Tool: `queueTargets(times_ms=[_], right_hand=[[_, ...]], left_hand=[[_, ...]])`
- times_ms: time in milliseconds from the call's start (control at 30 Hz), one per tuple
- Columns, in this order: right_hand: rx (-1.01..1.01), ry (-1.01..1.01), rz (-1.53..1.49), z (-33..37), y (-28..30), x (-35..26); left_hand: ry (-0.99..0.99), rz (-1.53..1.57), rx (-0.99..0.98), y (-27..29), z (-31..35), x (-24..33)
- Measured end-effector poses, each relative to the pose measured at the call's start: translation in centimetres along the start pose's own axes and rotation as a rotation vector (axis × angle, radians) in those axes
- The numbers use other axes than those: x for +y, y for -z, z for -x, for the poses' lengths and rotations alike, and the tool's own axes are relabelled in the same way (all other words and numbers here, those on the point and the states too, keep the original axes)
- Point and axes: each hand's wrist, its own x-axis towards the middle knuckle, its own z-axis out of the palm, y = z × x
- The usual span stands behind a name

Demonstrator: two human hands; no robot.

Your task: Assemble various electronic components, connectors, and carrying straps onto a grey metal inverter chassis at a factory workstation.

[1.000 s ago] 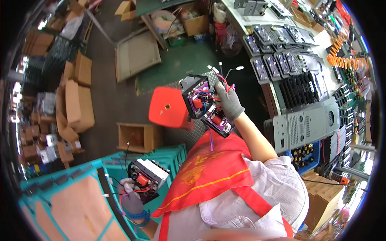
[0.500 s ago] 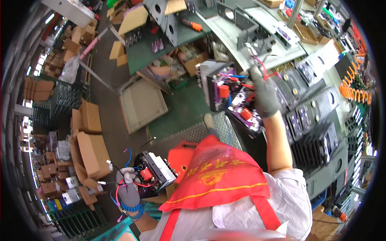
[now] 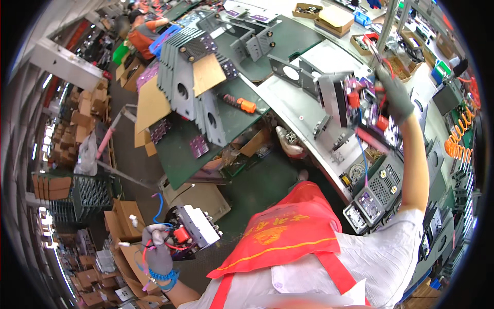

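Power-supply unit [image 3: 355, 100] with loose red wires is held up over the far right workbench [image 3: 309, 110], right hand [image 3: 393, 92] clamped on it; left hand [image 3: 157, 252] grips a second unit [image 3: 193, 232] low on the near left. Judged: keep wires clear, set it down level

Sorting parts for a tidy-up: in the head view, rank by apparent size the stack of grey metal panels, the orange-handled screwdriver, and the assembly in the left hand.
1. Stack of grey metal panels, clearly largest.
2. Wired assembly in the left hand, though nearness to the camera may enlarge it.
3. Orange-handled screwdriver, smallest.
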Motion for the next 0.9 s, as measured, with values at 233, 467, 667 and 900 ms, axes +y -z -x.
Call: queueTargets(times_ms=[233, 467, 667, 900], right_hand=[[0.220, 0.196, 0.543, -27.7, -1.0, 2.2], [0.318, 0.445, 0.904, -41.3, -0.8, 15.4], [0.399, 0.370, 0.915, -39.0, -1.3, 24.2], [-0.045, 0.013, 1.202, -33.0, -1.5, 22.3]], left_hand=[[0.003, -0.059, 0.045, -4.6, -8.4, 5.1], [-0.054, -0.020, -0.155, -10.7, -19.5, 12.8], [-0.147, -0.158, -0.322, -19.4, -31.4, 22.5], [-0.751, -0.350, -0.791, -36.8, -48.6, 31.6]])
